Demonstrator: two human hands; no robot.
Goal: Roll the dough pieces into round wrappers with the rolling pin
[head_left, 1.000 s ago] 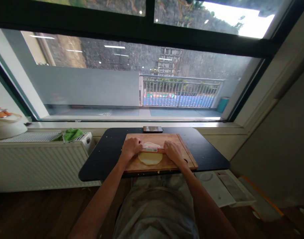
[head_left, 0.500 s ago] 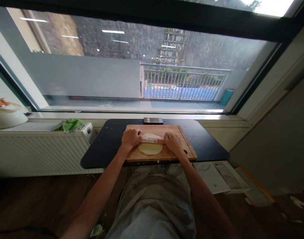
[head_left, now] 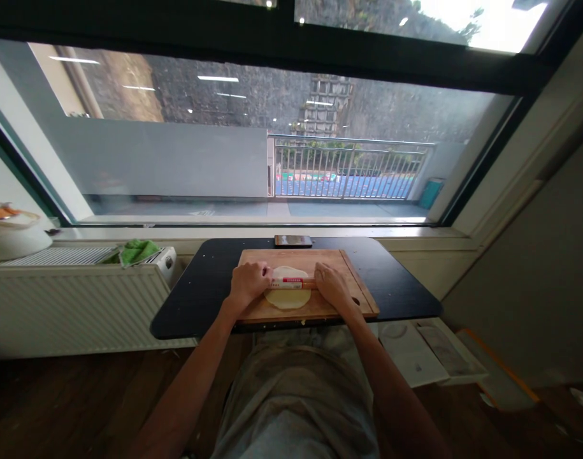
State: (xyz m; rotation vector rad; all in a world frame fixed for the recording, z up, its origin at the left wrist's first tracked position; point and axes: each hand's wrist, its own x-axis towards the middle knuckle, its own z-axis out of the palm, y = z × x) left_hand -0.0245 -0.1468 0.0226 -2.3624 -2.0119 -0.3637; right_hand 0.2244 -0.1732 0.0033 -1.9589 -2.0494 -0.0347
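A wooden rolling pin (head_left: 308,283) with a red and white label lies crosswise over a thin, pale, rounded sheet of dough (head_left: 287,299). My left hand (head_left: 249,280) is closed around its left end. On the other end rests my right hand (head_left: 330,284), with its fingers curled over the wood. Dough shows both beyond and in front of the pin. Underneath is a wooden cutting board (head_left: 353,277) with a dark oval hole near its right front corner. Both ends of the pin are hidden by my hands.
The board sits on a black table (head_left: 401,293) with rounded corners, a phone-like dark slab (head_left: 293,241) at its far edge. To the left, a white radiator (head_left: 81,306) carries a green cloth (head_left: 138,251). A window sill (head_left: 406,232) runs behind.
The whole scene sits lower in the picture as my head has tilted up slightly. The rolling pin has turned, showing more of the label's red. Both hands stay on it.
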